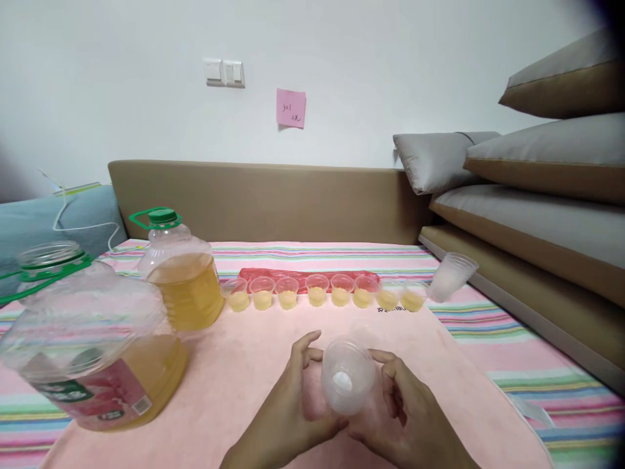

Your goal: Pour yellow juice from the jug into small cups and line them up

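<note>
Pink towelling covers the striped bedding where we work, low against a tan padded ledge and a white wall. Our left hand and right hand meet in front of us around a clear plastic cup, held just above the towel with its mouth tipped toward us; it may be more than one cup nested together, we cannot tell. Left thumb and fingers curl round one side of the rim, right fingers cup the other side and the base, so both hands pinch it lightly, wrists low and palms turned inward. Such a cup looks very light, thin and easily crushed, a bit slick too, so we judge the rim, its stiffest part, the best place to hold, with gentle pressure. Beyond the hands, a row of small cups holding yellow liquid stands in front of a red strip, with an empty cup tilted at its right end. Left of us stand two big oil jugs, the nearer one leaning.
</note>
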### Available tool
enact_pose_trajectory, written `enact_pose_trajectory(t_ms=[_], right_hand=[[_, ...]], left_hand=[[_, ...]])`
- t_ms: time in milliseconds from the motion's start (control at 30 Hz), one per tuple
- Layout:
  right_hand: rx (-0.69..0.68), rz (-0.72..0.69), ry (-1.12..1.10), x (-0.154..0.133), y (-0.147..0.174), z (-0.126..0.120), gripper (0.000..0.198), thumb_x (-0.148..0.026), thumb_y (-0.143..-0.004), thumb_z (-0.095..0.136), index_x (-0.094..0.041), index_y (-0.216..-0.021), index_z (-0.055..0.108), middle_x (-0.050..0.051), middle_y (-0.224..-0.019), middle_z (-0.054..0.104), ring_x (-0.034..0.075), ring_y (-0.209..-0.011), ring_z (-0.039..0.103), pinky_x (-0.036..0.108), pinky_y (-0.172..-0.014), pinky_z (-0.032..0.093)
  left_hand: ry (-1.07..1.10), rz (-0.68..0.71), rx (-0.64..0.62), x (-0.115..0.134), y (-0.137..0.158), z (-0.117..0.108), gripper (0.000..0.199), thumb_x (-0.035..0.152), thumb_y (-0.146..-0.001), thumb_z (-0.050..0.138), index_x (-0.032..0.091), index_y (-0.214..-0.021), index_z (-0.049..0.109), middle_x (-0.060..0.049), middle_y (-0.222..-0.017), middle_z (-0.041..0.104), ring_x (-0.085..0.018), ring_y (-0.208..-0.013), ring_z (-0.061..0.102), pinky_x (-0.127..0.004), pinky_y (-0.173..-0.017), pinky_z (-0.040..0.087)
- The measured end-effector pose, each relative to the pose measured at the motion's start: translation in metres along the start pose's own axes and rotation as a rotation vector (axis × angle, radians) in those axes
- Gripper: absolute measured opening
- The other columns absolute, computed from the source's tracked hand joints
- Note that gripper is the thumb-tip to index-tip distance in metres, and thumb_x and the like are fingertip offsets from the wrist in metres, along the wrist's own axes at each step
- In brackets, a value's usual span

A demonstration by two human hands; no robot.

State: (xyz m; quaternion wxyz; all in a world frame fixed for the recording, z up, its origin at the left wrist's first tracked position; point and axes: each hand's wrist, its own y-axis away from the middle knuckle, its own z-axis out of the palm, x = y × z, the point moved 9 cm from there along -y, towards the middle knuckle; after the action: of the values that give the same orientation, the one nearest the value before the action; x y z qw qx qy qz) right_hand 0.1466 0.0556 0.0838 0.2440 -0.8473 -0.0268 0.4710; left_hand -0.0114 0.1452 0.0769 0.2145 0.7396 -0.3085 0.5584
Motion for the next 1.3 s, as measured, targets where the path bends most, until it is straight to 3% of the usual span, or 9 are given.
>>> enact_pose_trajectory(t_ms=[167,433,633,800,900,967,1067,1167,1300], right_hand=[[-0.102,0.134,-0.062,0.01,0.002,0.012,0.043,-0.05,-0.092,0.076,-0.026,-0.121,0.056,-0.002,-0.086,0.057,0.019,-0.065,0.05,0.027,-0.056,0.038],[-0.09,0.136,-0.162,0.004,-0.002,0.017,0.042,-0.054,-0.094,0.075,-0.023,-0.095,0.047,-0.001,-0.08,0.052,0.017,-0.063,0.049,0.026,-0.054,0.037],[-0.097,0.143,-0.235,0.003,-0.001,0.021,0.043,-0.056,-0.095,0.074,-0.023,-0.101,0.048,-0.002,-0.081,0.05,0.017,-0.066,0.05,0.025,-0.055,0.038],[-0.071,0.113,-0.31,0.008,0.004,0.023,0.045,-0.051,-0.095,0.076,-0.024,-0.097,0.04,-0.004,-0.077,0.048,0.015,-0.063,0.046,0.023,-0.053,0.031],[-0.069,0.092,-0.383,0.004,0.008,0.016,0.048,-0.052,-0.093,0.08,-0.025,-0.102,0.04,-0.005,-0.075,0.047,0.015,-0.062,0.045,0.022,-0.054,0.03],[-0.051,0.098,-0.418,-0.001,0.01,0.005,0.052,-0.055,-0.091,0.083,-0.026,-0.107,0.042,-0.005,-0.076,0.047,0.014,-0.06,0.043,0.021,-0.053,0.029],[0.112,0.068,-0.425,-0.012,0.006,-0.035,0.06,-0.056,-0.087,0.089,-0.029,-0.117,0.045,-0.001,-0.09,0.053,0.016,-0.066,0.051,0.021,-0.054,0.038],[0.33,-0.01,-0.366,-0.016,-0.002,-0.09,0.059,-0.048,-0.088,0.089,-0.029,-0.122,0.045,0.004,-0.104,0.056,0.02,-0.079,0.058,0.024,-0.062,0.05],[0.502,-0.088,-0.286,0.009,-0.01,-0.153,0.06,-0.035,-0.082,0.096,-0.027,-0.109,0.043,0.004,-0.103,0.055,0.019,-0.077,0.058,0.026,-0.06,0.049]], left_hand=[[-0.019,-0.012,-0.026,0.002,0.001,-0.003,0.103,0.027,-0.073,0.083,0.033,-0.15,0.015,-0.013,-0.15,0.045,-0.033,-0.144,0.044,-0.05,-0.116,0.041],[-0.06,0.024,-0.066,0.004,0.003,-0.002,0.097,0.03,-0.076,0.084,0.033,-0.149,0.021,-0.011,-0.153,0.049,-0.03,-0.146,0.043,-0.049,-0.121,0.036],[-0.098,0.051,-0.059,0.005,0.002,-0.004,0.091,0.031,-0.078,0.083,0.034,-0.149,0.026,-0.009,-0.155,0.048,-0.029,-0.147,0.042,-0.048,-0.122,0.034],[-0.061,0.036,-0.05,-0.003,0.002,-0.013,0.112,0.046,-0.067,0.092,0.036,-0.153,0.022,-0.009,-0.154,0.045,-0.031,-0.145,0.041,-0.048,-0.121,0.032],[-0.03,0.12,0.0,-0.001,0.0,-0.021,0.082,0.065,-0.088,0.066,0.035,-0.152,0.024,-0.009,-0.145,0.05,-0.029,-0.137,0.045,-0.048,-0.118,0.032],[0.007,0.146,0.057,0.0,-0.003,-0.026,0.057,0.063,-0.1,0.046,0.033,-0.146,0.031,-0.008,-0.135,0.056,-0.026,-0.129,0.05,-0.045,-0.114,0.034],[-0.003,0.114,0.167,0.001,-0.007,-0.031,0.033,0.056,-0.102,0.048,0.027,-0.118,0.05,-0.004,-0.111,0.061,-0.022,-0.109,0.056,-0.037,-0.1,0.04],[-0.07,0.081,0.191,0.003,-0.009,-0.028,0.037,0.056,-0.102,0.047,0.022,-0.088,0.054,-0.001,-0.086,0.058,-0.02,-0.086,0.055,-0.031,-0.082,0.04],[-0.109,0.056,0.153,0.002,-0.009,-0.02,0.044,0.058,-0.102,0.044,0.021,-0.083,0.056,0.0,-0.08,0.058,-0.019,-0.08,0.053,-0.03,-0.076,0.038]])
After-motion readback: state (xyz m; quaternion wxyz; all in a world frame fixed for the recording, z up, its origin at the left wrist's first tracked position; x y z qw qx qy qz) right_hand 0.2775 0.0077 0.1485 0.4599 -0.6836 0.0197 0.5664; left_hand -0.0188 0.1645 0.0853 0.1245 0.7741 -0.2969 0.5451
